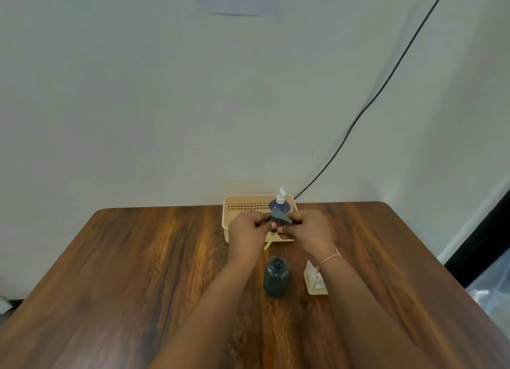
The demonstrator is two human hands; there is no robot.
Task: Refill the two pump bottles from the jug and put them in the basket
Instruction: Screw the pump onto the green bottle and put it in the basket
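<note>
Table (138,272): I'm seeing a brown wooden top carrying everything.
Basket (234,207): sitting at the far edge, a blue pump bottle (280,204) standing inside.
Dark bottle (276,276): standing uncapped, just nearer than my hands.
Jug (314,280): lying under my right wrist.
Left hand (245,230), right hand (306,230): both pinching the grey pump head (278,216) above the basket's front.

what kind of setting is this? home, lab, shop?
Probably a plain indoor room set up for recording, not clearly a home or a shop. A wooden table is pushed against a bare pale wall, a loose black cable hangs down it, and only the task items sit out.
</note>
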